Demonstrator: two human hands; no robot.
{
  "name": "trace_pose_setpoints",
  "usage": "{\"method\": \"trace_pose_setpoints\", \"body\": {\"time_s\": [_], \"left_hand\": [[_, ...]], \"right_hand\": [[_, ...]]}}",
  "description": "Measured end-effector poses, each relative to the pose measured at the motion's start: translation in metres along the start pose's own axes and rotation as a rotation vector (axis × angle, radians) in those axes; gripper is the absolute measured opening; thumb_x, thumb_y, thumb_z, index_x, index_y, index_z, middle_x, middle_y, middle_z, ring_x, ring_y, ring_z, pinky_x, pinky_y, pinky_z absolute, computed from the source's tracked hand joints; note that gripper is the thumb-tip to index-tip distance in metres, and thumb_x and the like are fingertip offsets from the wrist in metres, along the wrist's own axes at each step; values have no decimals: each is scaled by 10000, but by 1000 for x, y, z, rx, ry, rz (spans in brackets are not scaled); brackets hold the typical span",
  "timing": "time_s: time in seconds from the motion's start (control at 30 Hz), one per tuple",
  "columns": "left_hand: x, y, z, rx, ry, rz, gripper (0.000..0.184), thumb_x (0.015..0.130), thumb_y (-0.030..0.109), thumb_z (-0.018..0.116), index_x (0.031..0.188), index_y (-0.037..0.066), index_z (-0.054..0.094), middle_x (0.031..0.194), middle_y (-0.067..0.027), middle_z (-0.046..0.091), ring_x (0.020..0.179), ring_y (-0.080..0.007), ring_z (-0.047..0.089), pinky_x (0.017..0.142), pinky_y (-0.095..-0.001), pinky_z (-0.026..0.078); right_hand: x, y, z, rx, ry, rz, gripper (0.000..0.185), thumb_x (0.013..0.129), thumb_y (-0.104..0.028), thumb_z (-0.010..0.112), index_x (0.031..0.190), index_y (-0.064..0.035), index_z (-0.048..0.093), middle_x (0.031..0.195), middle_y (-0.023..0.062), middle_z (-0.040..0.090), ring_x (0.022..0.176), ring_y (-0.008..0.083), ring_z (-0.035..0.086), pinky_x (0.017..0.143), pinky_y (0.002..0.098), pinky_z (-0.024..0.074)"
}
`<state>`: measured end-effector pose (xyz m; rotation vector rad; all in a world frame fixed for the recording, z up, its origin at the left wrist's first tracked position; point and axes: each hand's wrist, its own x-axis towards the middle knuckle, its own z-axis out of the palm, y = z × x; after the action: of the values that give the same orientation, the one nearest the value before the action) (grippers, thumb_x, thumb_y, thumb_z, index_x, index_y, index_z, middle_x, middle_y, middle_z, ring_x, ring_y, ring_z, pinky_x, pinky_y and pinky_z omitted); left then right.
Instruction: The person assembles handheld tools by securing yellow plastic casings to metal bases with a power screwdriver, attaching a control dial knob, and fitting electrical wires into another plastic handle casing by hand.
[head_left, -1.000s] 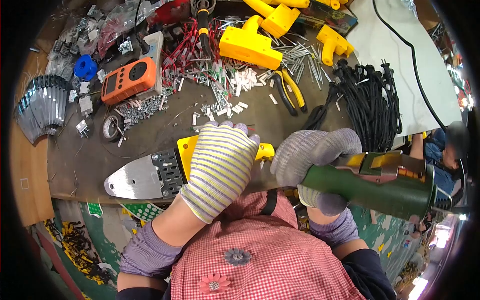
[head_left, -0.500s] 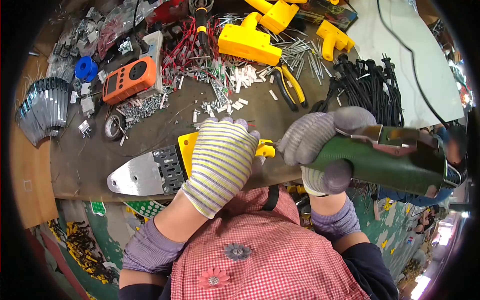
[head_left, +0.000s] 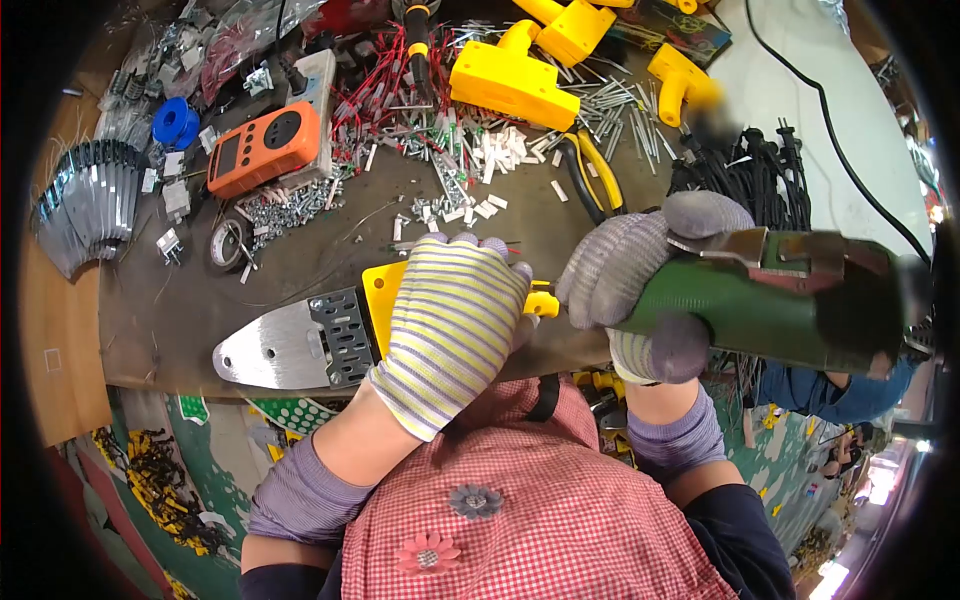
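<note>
My left hand [head_left: 455, 335], in a striped glove, is closed over a yellow plastic pipe welder housing [head_left: 380, 300] lying near the bench's front edge. From its left side a pointed flat metal plate [head_left: 268, 350] sticks out, joined by a dark slotted bracket [head_left: 345, 338]. The housing's yellow handle end [head_left: 541, 302] shows to the right of the hand; its middle is hidden. My right hand [head_left: 625, 265], also gloved, grips a green power drill [head_left: 770, 305] held level. Its front points left at the handle end; fingers hide most of the bit.
Behind my hands lie black-and-yellow pliers [head_left: 595, 175], yellow housings [head_left: 515, 85], white blocks [head_left: 500, 150], long screws [head_left: 640, 120] and black cords [head_left: 750, 180]. On the left are an orange meter [head_left: 262, 150], a tape roll [head_left: 230, 245] and stacked metal plates [head_left: 88, 205].
The view has shifted slightly, so the items on the bench sit a little farther right. Both hands keep their hold, and the drill's rear end appears slightly lower and farther right.
</note>
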<state>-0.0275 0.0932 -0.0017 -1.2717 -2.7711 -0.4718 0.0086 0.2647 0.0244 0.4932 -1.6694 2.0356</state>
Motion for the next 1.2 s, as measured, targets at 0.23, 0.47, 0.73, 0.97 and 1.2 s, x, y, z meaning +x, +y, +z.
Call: {"method": "trace_pose_setpoints", "body": {"time_s": [0.23, 0.47, 0.73, 0.97, 1.2], "left_hand": [[4, 7, -10, 70, 6, -7, 298, 777, 347, 745, 1004, 158, 708, 939, -60, 635, 946, -254, 639, 859, -434, 450], [10, 7, 0, -188, 118, 16, 284, 817, 253, 628, 1050, 91, 648, 957, -102, 654, 917, -311, 629, 810, -487, 463], [-4, 9, 8, -409, 128, -75, 449, 951, 353, 667, 1317, 105, 583, 1285, -42, 664, 1214, -215, 594, 1060, -375, 428], [9, 11, 8, -672, 133, -52, 303, 937, 262, 677, 1200, 121, 622, 1139, -14, 708, 1048, -184, 670, 943, -349, 507], [4, 11, -43, -234, 278, 107, 177, 895, 134, 712, 1029, 20, 703, 937, -151, 728, 840, -316, 698, 814, -379, 562]], "right_hand": [[10, 0, -15, -209, -287, -14, 325, 873, -337, 792, 892, -90, 581, 694, 77, 635, 604, 260, 619, 578, 369, 529], [-4, 20, -11, 58, -142, -51, 570, 763, -231, 862, 1248, -65, 613, 1111, 94, 710, 1010, 239, 693, 904, 368, 538], [-1, 1, 0, -163, -100, -163, 726, 728, -206, 859, 1370, -64, 550, 1127, 97, 724, 981, 232, 709, 891, 353, 552], [-8, 4, -3, -21, -88, -97, 637, 730, -239, 846, 1289, -63, 594, 1071, 67, 710, 956, 188, 669, 888, 339, 535], [-7, 10, -3, -74, -66, -122, 636, 741, -292, 856, 1269, -53, 594, 1086, 64, 706, 963, 167, 653, 881, 340, 529]]}}
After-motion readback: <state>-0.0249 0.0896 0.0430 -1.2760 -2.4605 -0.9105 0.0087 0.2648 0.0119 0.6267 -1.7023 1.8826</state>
